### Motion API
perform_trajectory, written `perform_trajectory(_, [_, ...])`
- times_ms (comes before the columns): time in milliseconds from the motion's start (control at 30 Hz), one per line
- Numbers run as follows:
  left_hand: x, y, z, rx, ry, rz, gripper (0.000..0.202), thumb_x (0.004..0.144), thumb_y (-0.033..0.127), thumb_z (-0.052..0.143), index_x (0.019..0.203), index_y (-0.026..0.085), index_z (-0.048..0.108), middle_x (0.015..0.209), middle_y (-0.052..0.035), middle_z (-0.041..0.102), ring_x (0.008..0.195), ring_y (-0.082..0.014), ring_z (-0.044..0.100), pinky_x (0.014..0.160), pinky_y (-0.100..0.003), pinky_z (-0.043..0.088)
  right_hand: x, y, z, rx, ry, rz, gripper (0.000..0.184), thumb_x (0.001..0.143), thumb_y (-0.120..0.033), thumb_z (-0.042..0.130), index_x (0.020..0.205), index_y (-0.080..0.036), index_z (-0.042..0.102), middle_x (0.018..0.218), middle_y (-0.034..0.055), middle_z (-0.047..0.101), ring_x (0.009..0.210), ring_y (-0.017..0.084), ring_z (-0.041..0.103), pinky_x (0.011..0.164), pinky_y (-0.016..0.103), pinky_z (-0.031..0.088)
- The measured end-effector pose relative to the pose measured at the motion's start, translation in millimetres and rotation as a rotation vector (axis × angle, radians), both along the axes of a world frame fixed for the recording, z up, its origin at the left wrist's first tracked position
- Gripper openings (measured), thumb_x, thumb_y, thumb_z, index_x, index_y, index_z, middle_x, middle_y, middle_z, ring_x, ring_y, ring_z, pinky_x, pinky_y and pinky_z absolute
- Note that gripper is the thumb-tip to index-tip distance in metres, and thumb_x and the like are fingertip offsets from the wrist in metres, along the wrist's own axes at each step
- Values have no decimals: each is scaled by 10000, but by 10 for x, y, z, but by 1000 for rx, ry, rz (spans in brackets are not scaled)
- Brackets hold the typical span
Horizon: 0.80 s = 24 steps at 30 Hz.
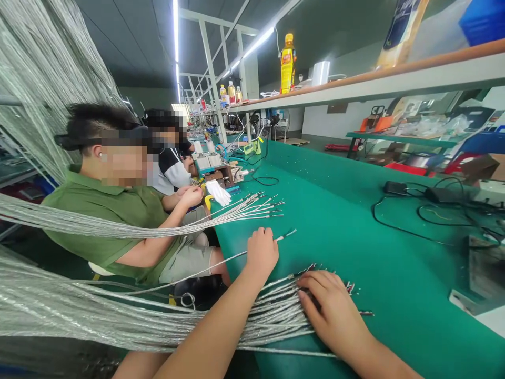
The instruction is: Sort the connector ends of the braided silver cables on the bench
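Note:
My left hand [261, 253] is closed around one thin silver cable [286, 235], whose metal tip pokes out past my fingers over the green table [355, 247]. My right hand [330, 309] lies on a thick bundle of silver cables [272, 316] at the table's near edge, fingers curled and pressing on the bundle near its metal tips [315, 269]. The bundle trails off the table to the left in a long sheaf.
A second bundle of cables [252, 206] lies further along the table in front of a seated person in a green shirt [106, 210]. A white glove [218, 192], small machines, black leads [414, 210] and a shelf with bottles [288, 63] stand beyond.

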<state>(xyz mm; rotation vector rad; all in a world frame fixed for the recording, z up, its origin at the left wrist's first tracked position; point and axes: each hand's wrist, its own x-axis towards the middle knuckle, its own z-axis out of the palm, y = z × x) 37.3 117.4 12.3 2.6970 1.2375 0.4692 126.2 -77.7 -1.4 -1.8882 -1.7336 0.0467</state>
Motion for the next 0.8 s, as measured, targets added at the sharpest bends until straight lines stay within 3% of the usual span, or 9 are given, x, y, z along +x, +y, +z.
perform_trajectory(133, [-329,-490,348,10,-36,-163,205,970,347,387,1023,232,548,1065,-48,557,999,-213,515,846,-331,418,109,27,-61,141,180,-117,205,1001,-283,412,1068,-245,602,1095,54,640,1051,256,567,917,425,421])
perform_trajectory(233, [-712,-924,445,-208,-50,-413,140,966,299,433,945,254,563,1025,3,563,953,-167,519,823,-282,429,192,56,-103,224,368,-198,212,1002,-317,415,1023,-244,614,1052,54,648,1019,249,580,889,397,442])
perform_trajectory(333, [-976,-1257,282,-344,14,-512,38,915,266,549,923,264,586,1038,16,576,965,-174,520,814,-281,423,214,64,-110,265,503,-212,197,990,-336,455,976,-252,633,1021,37,658,995,239,590,883,376,443])
perform_trajectory(433, [-1025,-1458,56,-386,47,-474,74,900,308,575,964,284,605,1005,4,591,926,-195,526,806,-331,405,200,63,-106,302,646,-258,197,967,-367,504,926,-250,658,970,28,672,935,240,600,841,365,444])
perform_trajectory(567, [-878,-1610,-48,-334,2,-382,100,925,345,536,932,270,601,972,-3,597,917,-219,512,805,-389,367,246,95,-162,381,842,-398,223,935,-423,548,909,-238,671,925,28,683,859,236,601,796,355,445])
perform_trajectory(667, [-705,-1691,-111,-253,-38,-456,167,860,390,640,911,242,579,957,-4,601,924,-232,520,813,-405,373,347,104,-227,438,902,-433,257,929,-446,541,911,-223,667,951,46,688,920,247,606,853,372,450])
perform_trajectory(733, [-585,-1732,-184,-209,-90,-531,156,853,349,647,869,221,560,934,-11,604,904,-230,533,802,-405,385,423,65,-241,452,965,-432,268,900,-462,579,908,-212,676,941,61,696,920,258,618,836,377,471])
perform_trajectory(800, [-491,-1757,-230,-267,-237,-438,78,885,261,568,839,205,539,932,-30,600,904,-225,540,799,-395,401,468,-1,-220,462,1062,-412,273,856,-475,645,898,-209,686,926,67,704,887,259,637,781,359,503])
